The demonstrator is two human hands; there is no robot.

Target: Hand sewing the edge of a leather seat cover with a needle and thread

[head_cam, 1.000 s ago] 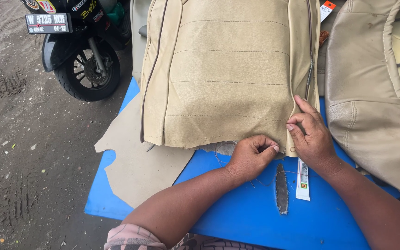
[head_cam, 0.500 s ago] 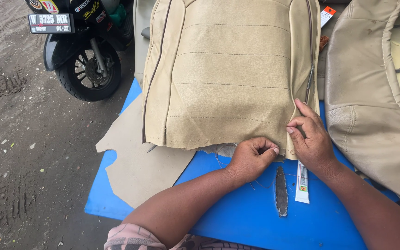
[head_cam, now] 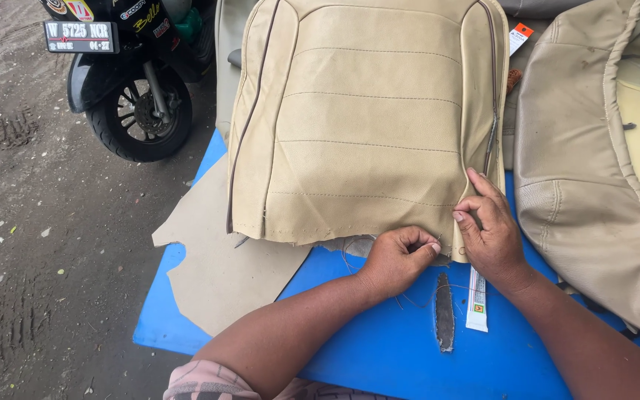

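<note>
A beige leather seat cover (head_cam: 368,126) with dark piping lies on a blue table (head_cam: 379,348). My left hand (head_cam: 398,259) is closed at the cover's lower right edge, fingers pinched on the hem, with thin thread trailing beneath it. My right hand (head_cam: 489,226) pinches the same corner from the right, thumb and forefinger together on the seam. Just below the hands lie a dark narrow strip (head_cam: 444,312) and a small white tube (head_cam: 477,300).
A loose beige leather sheet (head_cam: 220,274) hangs over the table's left edge. Another beige seat cover (head_cam: 594,192) lies at the right. A parked black motorbike (head_cam: 138,81) stands on the muddy ground (head_cam: 31,244) at upper left.
Both hands have stayed at the cover's lower right corner; the right hand's fingers shifted slightly along the seam. The view drifted a little.
</note>
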